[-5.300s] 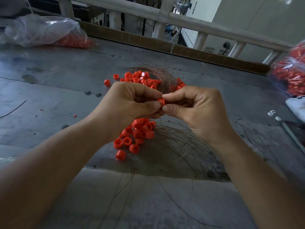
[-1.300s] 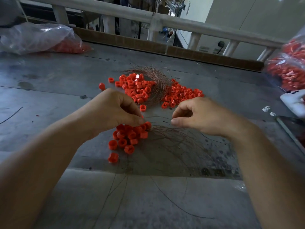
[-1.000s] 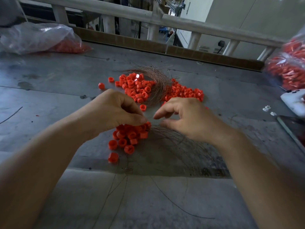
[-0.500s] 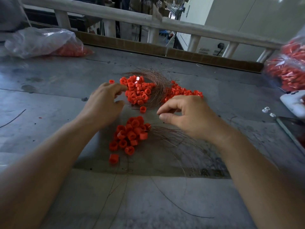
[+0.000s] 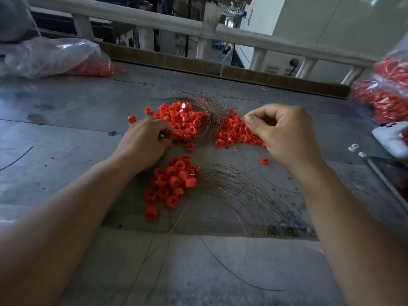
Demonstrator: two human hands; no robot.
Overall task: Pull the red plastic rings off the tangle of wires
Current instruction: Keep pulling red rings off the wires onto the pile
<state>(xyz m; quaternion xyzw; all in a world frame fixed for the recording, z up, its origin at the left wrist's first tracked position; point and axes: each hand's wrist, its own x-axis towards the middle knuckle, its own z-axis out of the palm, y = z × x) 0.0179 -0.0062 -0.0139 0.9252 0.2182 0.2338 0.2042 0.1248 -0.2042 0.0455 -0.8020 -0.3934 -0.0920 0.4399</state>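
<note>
Table [image 5: 66, 111]: a flat grey slab, scuffed and stained, filling most of the frame.
Rail [image 5: 154, 21]: pale round bars across the top.
Left bag [image 5: 55, 56]: crinkled clear plastic at the upper left, with red pieces inside.
Right bag [image 5: 384, 93]: clear plastic packed with red at the right edge.
Loose strands [image 5: 234, 184]: thin coppery curves fanned out at lower centre.
Wires [image 5: 212, 113]: a curved coppery tangle at upper centre, between two heaps.
Rings [image 5: 181, 120]: short, glossy red plastic tubes heaped left of the tangle.
Right heap [image 5: 234, 133]: smaller red rings threaded among fine wire.
Near heap [image 5: 174, 180]: loose rings at centre, touching the strands.
Right hand [image 5: 284, 131]: thumb and forefinger pressed together on a fine strand of the wires.
Left hand [image 5: 145, 142]: fingers curled into the edge of the rings; I cannot tell whether one is held.
White gadget [image 5: 390, 138]: smooth and rounded, at the right edge.
Stray ring [image 5: 265, 161]: lying alone below the right hand.
</note>
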